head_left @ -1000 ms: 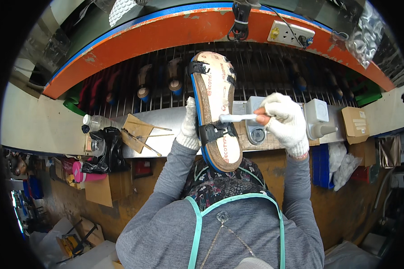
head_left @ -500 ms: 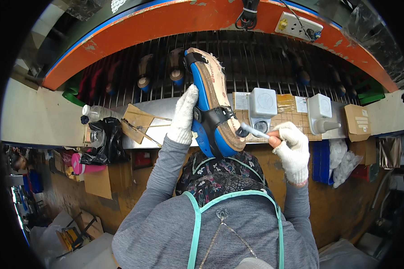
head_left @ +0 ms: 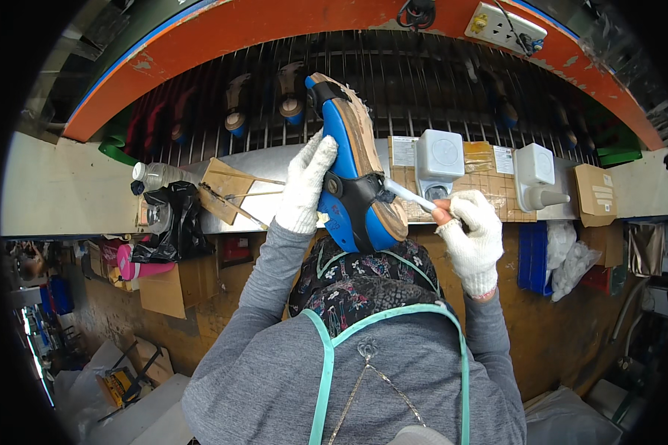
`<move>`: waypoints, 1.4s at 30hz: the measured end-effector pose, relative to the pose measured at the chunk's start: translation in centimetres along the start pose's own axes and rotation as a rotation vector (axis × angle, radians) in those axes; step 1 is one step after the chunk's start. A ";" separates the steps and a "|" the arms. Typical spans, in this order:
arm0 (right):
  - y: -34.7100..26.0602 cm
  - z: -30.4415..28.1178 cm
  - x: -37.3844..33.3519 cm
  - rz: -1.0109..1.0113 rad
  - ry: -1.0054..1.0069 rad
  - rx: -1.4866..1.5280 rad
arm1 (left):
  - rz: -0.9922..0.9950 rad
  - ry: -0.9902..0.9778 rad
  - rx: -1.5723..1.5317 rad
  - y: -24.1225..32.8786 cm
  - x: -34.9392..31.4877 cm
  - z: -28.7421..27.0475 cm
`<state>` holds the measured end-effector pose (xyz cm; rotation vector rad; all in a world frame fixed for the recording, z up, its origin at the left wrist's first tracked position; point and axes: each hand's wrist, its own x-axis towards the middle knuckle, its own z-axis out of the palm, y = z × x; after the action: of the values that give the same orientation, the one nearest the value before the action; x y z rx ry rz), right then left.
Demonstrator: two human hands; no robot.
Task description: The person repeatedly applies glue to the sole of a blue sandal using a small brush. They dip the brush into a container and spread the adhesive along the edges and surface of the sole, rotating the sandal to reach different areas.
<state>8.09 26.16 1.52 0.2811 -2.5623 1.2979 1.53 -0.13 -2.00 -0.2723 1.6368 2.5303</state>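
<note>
My left hand (head_left: 309,178), in a white knit glove, is closed on a blue shoe last (head_left: 338,144) held up and tilted before me. A cork-edged sandal footbed (head_left: 358,141) lies along the last, its upper face turned mostly to the right. Black straps (head_left: 355,194) wrap around the last, with a round dark button at the side. Bare fingertips show from the glove on my right hand (head_left: 470,237). They pinch the pale handle of a small brush (head_left: 410,195), whose dark tip meets the strap beside the footbed edge.
Behind stands a metal-bar rack with several more lasts (head_left: 291,104) under an orange beam (head_left: 223,41). Two white plastic containers (head_left: 441,156) sit on the bench at right. Thin sticks on cardboard (head_left: 226,189), a clear bottle (head_left: 163,175) and a black bag (head_left: 177,222) lie at left.
The brush tip has moved up and left from the lower end of the footbed to the strap. The last has rolled so that less of the footbed's upper face shows.
</note>
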 end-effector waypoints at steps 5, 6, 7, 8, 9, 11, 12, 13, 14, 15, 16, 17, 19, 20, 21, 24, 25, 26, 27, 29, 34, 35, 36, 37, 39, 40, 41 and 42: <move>-0.3 0.7 0.8 -0.134 0.080 -0.174 | 0.031 -0.032 0.000 -0.3 0.0 -0.3; -0.4 0.8 1.0 -0.124 0.088 -0.170 | 0.043 -0.046 -0.010 -0.3 0.0 -0.2; -0.4 0.9 1.1 -0.114 0.097 -0.166 | 0.036 -0.041 -0.010 -0.2 0.0 -0.2; -0.4 1.0 1.3 -0.129 0.101 -0.160 | 0.044 -0.036 0.004 -0.2 0.0 -0.1; -0.3 1.0 1.5 -0.145 0.104 -0.154 | 0.032 -0.012 0.028 -0.2 -0.1 -0.1; 0.0 1.0 1.7 -0.124 0.065 -0.101 | 0.031 0.015 0.029 -0.2 0.0 0.0; 0.3 0.9 1.7 -0.088 0.021 -0.054 | 0.042 0.019 0.006 -0.3 0.2 0.1; 0.6 0.7 1.7 -0.051 -0.023 -0.007 | 0.048 0.021 -0.011 -0.3 0.4 0.1; 1.0 0.5 1.7 -0.083 -0.031 0.000 | 0.049 0.011 -0.030 -0.3 0.6 0.0; 1.3 0.2 1.6 -0.114 -0.040 0.009 | 0.045 0.000 -0.042 -0.3 0.7 -0.1; 1.7 -0.2 1.6 -0.141 -0.052 0.025 | 0.040 -0.012 -0.054 -0.2 0.8 -0.2; 1.9 -0.6 1.4 -0.143 -0.066 0.022 | 0.033 -0.006 -0.094 -0.2 0.8 -0.2; 2.2 -1.3 1.1 -0.148 -0.096 0.028 | 0.055 0.030 0.030 0.0 0.8 -0.1; 2.3 -1.5 1.0 -0.107 -0.096 0.037 | 0.060 0.068 0.057 0.1 0.8 0.1; 2.3 -1.7 0.9 -0.073 -0.094 0.044 | 0.054 0.072 0.062 0.2 0.8 0.3; 2.0 -1.8 0.9 -0.083 -0.068 -0.037 | 0.031 0.118 0.025 0.1 0.8 1.2; 2.0 -1.7 1.1 -0.119 -0.047 -0.071 | 0.031 0.109 0.049 0.2 0.7 1.3; 1.9 -1.5 1.3 -0.146 -0.033 -0.105 | 0.036 0.105 0.056 0.1 0.7 1.4; 1.8 -1.5 1.5 -0.154 -0.026 -0.119 | 0.025 0.101 0.086 0.0 0.8 1.4; 1.6 -1.5 1.9 -0.152 -0.025 -0.140 | 0.018 0.077 0.091 -0.1 1.0 1.3; 2.0 -1.2 2.8 -0.227 0.049 -0.163 | -0.026 0.002 0.031 0.0 1.4 1.5; 2.2 -1.2 2.9 -0.243 0.071 -0.142 | -0.047 0.005 0.033 0.1 1.4 1.6; 2.5 -1.3 3.0 -0.210 0.029 -0.087 | -0.053 0.013 0.038 0.2 1.4 1.7; 2.8 -1.4 3.0 -0.175 -0.016 -0.036 | -0.076 0.029 0.036 0.2 1.3 1.8; 3.3 -1.6 3.0 -0.082 -0.093 0.125 | -0.109 0.001 -0.058 0.1 1.6 2.1; 3.6 -1.6 3.0 -0.081 -0.097 0.147 | -0.126 -0.012 -0.104 0.0 1.8 2.3; 3.8 -1.6 3.0 -0.080 -0.099 0.169 | -0.160 -0.045 -0.163 0.0 2.1 2.3; 3.9 -1.6 3.0 -0.080 -0.102 0.195 | -0.201 -0.065 -0.220 -0.1 2.5 2.3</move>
<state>4.39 29.59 0.38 0.4933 -2.4796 1.5417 -1.06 2.01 -1.68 -0.3512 1.2410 2.5343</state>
